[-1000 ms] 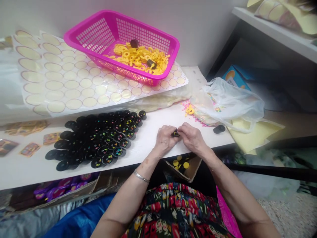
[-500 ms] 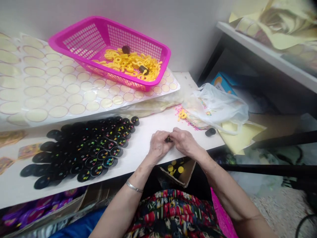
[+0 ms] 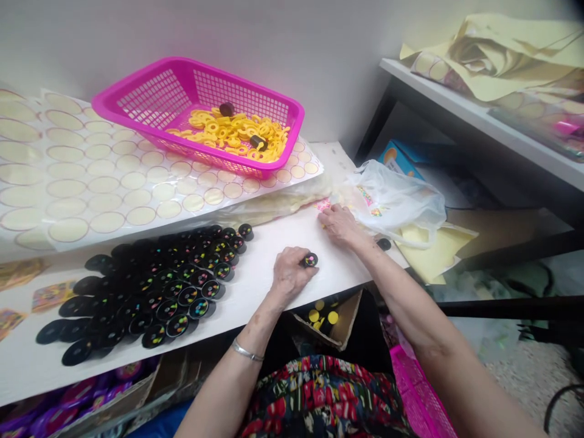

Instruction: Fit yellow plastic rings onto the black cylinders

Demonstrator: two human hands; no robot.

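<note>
My left hand (image 3: 289,272) rests on the white table (image 3: 255,274) and pinches a small black disc (image 3: 310,260) with coloured dots on its face. My right hand (image 3: 340,223) is stretched forward to the small yellow and pink pieces (image 3: 323,205) beside a clear plastic bag (image 3: 396,198); its fingertips touch them, and whether it grips one is hidden. A dense cluster of matching black discs (image 3: 155,283) lies on the table to the left of my left hand.
A pink basket (image 3: 137,91) holding yellow rings (image 3: 237,131) stands at the back on sheets of round stickers (image 3: 104,182). One loose black disc (image 3: 384,244) lies near the bag. A cardboard box (image 3: 333,316) with yellow-topped pieces sits under the table edge. A shelf with yellow paper is at right.
My hands were together on the black disc. Now my right hand has let go and reached forward to the small pieces by the bag, while my left hand keeps the disc.
</note>
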